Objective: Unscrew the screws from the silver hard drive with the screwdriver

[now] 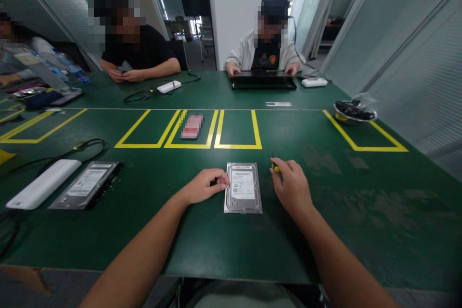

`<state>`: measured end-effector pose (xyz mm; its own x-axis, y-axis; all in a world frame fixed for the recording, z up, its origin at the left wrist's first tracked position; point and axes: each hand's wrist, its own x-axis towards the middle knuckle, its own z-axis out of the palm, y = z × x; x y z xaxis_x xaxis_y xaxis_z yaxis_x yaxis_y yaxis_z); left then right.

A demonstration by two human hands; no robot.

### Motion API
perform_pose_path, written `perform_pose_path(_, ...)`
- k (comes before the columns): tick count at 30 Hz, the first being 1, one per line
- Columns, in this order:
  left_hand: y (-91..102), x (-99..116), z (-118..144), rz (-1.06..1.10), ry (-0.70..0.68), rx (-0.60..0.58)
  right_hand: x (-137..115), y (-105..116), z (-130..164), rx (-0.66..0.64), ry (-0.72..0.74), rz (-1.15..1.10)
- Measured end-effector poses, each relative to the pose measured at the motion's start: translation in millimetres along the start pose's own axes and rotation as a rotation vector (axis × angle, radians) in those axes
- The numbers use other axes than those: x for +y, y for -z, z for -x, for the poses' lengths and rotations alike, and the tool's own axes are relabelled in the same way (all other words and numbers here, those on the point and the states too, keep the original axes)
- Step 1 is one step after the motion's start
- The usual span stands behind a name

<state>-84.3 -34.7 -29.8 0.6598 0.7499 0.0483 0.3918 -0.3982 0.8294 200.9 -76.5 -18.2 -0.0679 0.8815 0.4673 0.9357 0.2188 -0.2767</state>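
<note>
A silver hard drive [243, 187] lies flat on the green table in front of me, its white label facing up. At its left edge, the curled fingertips of my left hand [206, 186] touch the casing. My right hand [293, 185] is just right of the drive, apart from it, with thumb and fingers closed around a short screwdriver [275, 167]. Yellow shows on the screwdriver's handle, and a dark tip points away from me; my fingers hide the rest.
To the left lie a second hard drive [86, 185] and a white power bank [44, 184] with a black cable. Beyond the yellow tape outlines, a pink phone-like object [192, 126] and a bowl [355, 110] of dark items are visible. Several people sit across the table.
</note>
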Motion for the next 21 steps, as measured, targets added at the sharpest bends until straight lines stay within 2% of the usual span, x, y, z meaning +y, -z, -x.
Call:
perform_pose_path(3,-0.2,-0.9,0.2,0.005,0.008,-0.005,-0.4,1.6,-1.6,0.093,0.013,-0.048)
perform_pose_path(7,-0.4,-1.6,0.4,0.007,0.010,-0.008,-4.4,7.2,-4.3,0.267,0.109,-0.184)
perform_pose_path(9,-0.4,-1.8,0.4,0.004,0.009,-0.008,-7.4,13.7,-6.3,0.303,0.139,-0.250)
perform_pose_path(12,-0.2,-1.9,0.3,0.004,0.009,-0.009,-12.8,28.6,-10.2,0.309,0.186,-0.330)
perform_pose_path(21,0.1,-1.0,0.9,0.004,0.027,-0.007,-43.0,75.3,-32.9,0.129,0.447,-0.444)
